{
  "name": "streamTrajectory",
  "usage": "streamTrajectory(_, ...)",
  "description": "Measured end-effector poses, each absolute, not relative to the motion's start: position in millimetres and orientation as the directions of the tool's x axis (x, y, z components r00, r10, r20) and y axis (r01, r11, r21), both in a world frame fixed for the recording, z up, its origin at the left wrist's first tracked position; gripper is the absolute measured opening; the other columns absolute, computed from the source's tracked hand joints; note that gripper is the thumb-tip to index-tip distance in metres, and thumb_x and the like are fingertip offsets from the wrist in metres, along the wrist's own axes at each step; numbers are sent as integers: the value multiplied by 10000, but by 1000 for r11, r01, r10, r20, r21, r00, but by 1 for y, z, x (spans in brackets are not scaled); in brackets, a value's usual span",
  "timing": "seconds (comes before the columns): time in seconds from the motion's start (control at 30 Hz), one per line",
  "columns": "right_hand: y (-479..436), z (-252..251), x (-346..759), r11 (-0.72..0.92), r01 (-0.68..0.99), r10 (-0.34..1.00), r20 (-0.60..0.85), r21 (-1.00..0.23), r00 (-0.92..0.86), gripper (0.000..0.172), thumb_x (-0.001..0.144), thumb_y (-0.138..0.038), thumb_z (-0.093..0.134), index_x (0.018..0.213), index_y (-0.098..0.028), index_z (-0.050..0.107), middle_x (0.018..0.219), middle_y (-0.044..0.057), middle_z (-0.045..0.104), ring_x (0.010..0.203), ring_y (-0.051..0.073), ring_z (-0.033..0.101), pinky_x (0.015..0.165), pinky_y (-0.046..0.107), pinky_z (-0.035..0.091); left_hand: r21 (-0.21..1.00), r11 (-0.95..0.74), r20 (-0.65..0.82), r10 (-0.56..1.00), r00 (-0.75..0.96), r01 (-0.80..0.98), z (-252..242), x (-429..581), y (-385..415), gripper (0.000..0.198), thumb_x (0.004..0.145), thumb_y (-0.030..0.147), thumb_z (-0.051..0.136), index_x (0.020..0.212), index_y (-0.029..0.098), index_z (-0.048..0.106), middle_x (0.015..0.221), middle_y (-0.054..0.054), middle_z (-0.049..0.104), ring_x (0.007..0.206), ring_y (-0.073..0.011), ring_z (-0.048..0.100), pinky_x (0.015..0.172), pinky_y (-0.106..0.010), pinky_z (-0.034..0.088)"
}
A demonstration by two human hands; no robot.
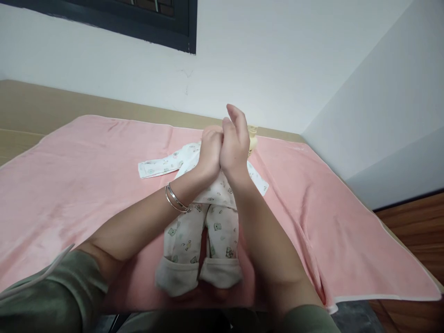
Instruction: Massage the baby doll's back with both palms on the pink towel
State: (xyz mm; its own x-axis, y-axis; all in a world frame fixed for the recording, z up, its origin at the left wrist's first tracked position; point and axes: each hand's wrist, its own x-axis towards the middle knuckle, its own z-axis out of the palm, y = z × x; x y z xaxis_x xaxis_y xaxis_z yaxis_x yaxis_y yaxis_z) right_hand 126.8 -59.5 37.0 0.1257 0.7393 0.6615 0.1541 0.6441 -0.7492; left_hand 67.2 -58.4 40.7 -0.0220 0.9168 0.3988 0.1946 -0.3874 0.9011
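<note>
My left hand (pixel 210 150) and my right hand (pixel 236 147) press together at the palms and heels. The left fingers are bent, their tips hidden against the right hand; the right fingers stretch upward. Beneath them lies a small white printed long-sleeved top (pixel 222 192), its sleeves spread to both sides. White printed pants (pixel 185 238) with turned-up cuffs extend toward me. A peach rounded shape (pixel 212 128), perhaps a doll's head, shows above the top, mostly hidden by my hands. Just behind my right hand is a pale yellow bottle (pixel 253 141), partly covered.
A pink blanket (pixel 104 185) with a pale edge covers the wooden surface (pixel 52 104). A white wall (pixel 260 60) rises behind, with a dark window frame (pixel 187 27) at upper left. Brown wood panelling (pixel 412 231) stands at the right.
</note>
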Motion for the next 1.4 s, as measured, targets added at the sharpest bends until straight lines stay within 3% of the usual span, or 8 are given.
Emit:
streamTrajectory(0.2,-24,16,140,366,333,912,407,-869,59,370,1018,-391,384,1231,-257,654,1361,53,676,1310,235,610,1203,460,444,801,-409,483,873,-68,437,21,52,-29,178,931,191,456,891,200,630,1096,-86,720,1108,-220,630,1069,-379,505)
streamTrajectory(0.4,-10,-15,133,286,436,901,394,-853,180,387,1006,-350,340,1056,-225,702,1186,80,744,1147,247,672,1082,417,502,579,-354,557,829,-39,734,-3,45,-2,377,955,193,377,1210,160,652,1329,-155,684,1298,-295,590,1213,-471,392)
streamTrajectory(0.53,-5,-27,134,284,506,876,435,-815,209,407,1002,-330,311,967,-226,703,1126,71,761,1088,236,681,1027,379,513,510,-297,502,865,1,807,-6,47,-3,363,995,228,340,1096,150,680,1212,-182,727,1260,-331,635,1248,-537,325)
streamTrajectory(0.67,-5,-34,139,319,565,871,471,-761,142,450,1023,-345,288,1072,-204,712,1185,99,753,1109,252,684,1029,393,506,474,-280,476,879,25,835,-9,46,-7,340,1008,229,340,1048,164,672,1194,-179,736,1226,-327,665,1237,-513,355)
streamTrajectory(0.87,-4,-46,150,436,645,832,554,-628,-23,502,1013,-311,315,1355,-133,637,1429,132,652,1347,241,588,1208,407,423,396,-345,509,854,109,851,-15,37,-12,465,964,171,356,1347,87,607,1470,-188,609,1443,-313,524,1296,-478,312)
streamTrajectory(1.07,-1,-51,161,511,673,816,547,-535,-186,581,1023,-318,287,1525,-123,506,1618,100,477,1552,200,391,1343,421,270,562,-365,514,857,32,742,-21,30,-18,542,921,179,389,1407,87,614,1485,-150,618,1413,-282,559,1270,-439,384)
streamTrajectory(1.27,-23,-37,144,375,789,860,501,-486,-100,566,1005,-229,286,1487,-59,530,1565,186,519,1518,290,438,1313,514,308,622,-361,486,874,18,695,-21,17,-15,475,888,193,455,1265,203,744,1370,-48,715,1317,-264,646,1216,-422,454)
streamTrajectory(1.4,-44,-31,121,368,838,856,498,-402,-137,560,992,-173,312,1481,-4,527,1577,225,491,1564,309,372,1336,505,262,674,-381,471,882,30,633,-23,6,-7,427,906,216,469,1193,239,784,1312,-25,746,1276,-242,677,1184,-394,487)
